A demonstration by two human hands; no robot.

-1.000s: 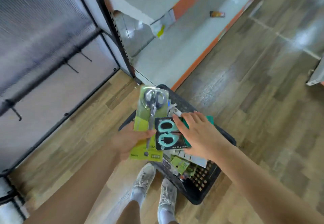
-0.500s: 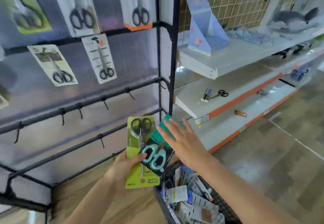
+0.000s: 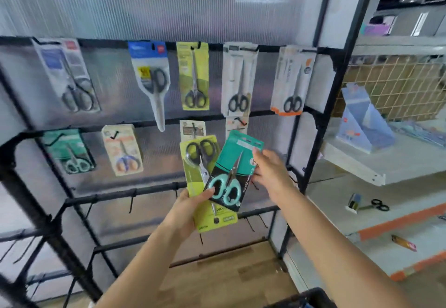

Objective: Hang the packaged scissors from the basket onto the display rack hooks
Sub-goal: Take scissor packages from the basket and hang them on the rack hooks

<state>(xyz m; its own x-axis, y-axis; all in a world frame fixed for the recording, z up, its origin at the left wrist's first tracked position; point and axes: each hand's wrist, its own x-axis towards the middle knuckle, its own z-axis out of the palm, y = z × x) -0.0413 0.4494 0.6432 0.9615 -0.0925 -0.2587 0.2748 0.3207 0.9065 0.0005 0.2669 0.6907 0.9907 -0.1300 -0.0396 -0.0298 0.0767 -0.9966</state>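
I am holding two packs (image 3: 218, 179) in my hands; nine more are hanging on the rack (image 3: 311, 124): five above, four below.

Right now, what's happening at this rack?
A person is stocking a display rack with packaged scissors. The left hand grips a yellow-green scissors pack with a teal scissors pack on top; the right hand holds the teal pack's right edge. Neither is hung yet. Empty hooks sit on the bars behind and below the packs.
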